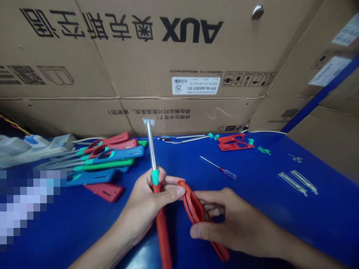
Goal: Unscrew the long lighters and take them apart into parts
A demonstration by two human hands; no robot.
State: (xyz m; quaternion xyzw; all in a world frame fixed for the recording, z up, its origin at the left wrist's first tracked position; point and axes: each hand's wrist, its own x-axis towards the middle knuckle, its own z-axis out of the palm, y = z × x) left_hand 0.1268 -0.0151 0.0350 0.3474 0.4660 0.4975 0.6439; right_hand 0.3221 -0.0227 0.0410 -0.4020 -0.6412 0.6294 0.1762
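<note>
My left hand [147, 203] is closed around a red long-necked lighter [163, 239], held upright with its metal tube pointing away and a green collar at the tube's base. The thumb and a finger of this hand also touch the upper end of a red lighter handle [188, 203]. That handle has an oval opening and a bit of green inside; no metal tube shows on it. My right hand [231, 222] grips the handle from the right, thumb in front and fingers behind, the lower end tilted down to the right. Part of the right fingers is hidden behind it.
Several assembled lighters [120, 155] lie piled at left beside a power strip [63, 144]. A screwdriver [228, 173], red handle shells [234, 142], metal tubes [193, 138], green pieces [264, 150] and clear fuel tanks [293, 184] lie behind and right. A cardboard box [140, 78] walls the back.
</note>
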